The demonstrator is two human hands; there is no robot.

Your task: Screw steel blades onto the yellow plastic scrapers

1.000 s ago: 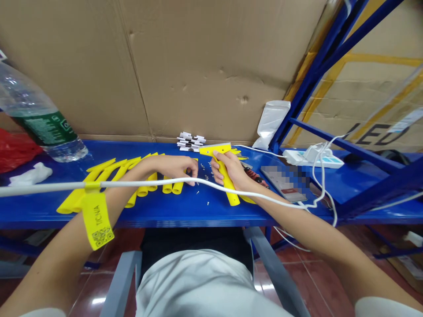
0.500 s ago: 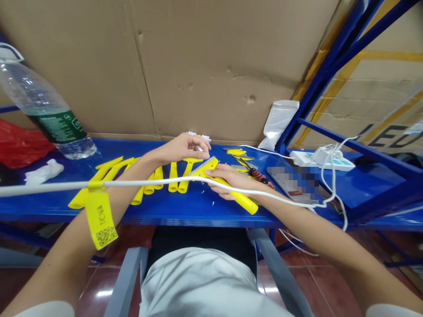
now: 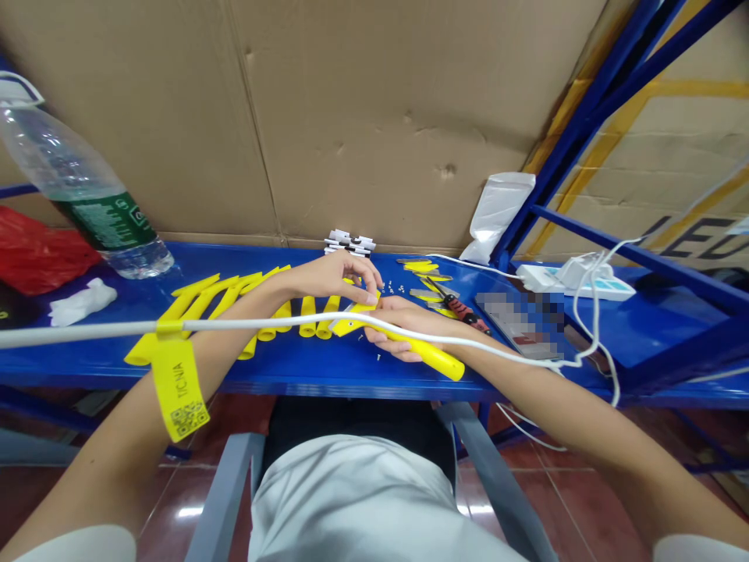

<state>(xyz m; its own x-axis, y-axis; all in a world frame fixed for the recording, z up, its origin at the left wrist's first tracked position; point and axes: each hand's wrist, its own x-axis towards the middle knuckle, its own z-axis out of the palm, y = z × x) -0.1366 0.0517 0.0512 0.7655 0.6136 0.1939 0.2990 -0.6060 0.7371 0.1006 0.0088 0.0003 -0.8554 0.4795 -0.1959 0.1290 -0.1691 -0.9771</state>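
Observation:
My right hand [image 3: 398, 328] is closed around a yellow scraper [image 3: 436, 357], its handle slanting down to the right and its wide head up to the left. Over the far end of that head, my left hand [image 3: 352, 279] is bent in a pinch, thumb and fingertips at the plastic. Whatever lies between those fingertips is too small to make out. Several more yellow scrapers [image 3: 193, 308] lie in a row to the left, partly behind my left forearm. Small screws [image 3: 391, 287] are scattered just beyond my right hand.
Blades with yellow covers [image 3: 430, 267] and a red-and-black screwdriver [image 3: 465, 312] lie at right, near a blurred flat object [image 3: 518, 324]. A white cable [image 3: 316, 318] crosses in front of my arms. A water bottle [image 3: 111, 211] leans at left; a power strip [image 3: 576, 282] sits at right.
My left hand has come down and toward me, from above the scraper onto its head. The scraper has tilted slightly in my right hand, which keeps its grip.

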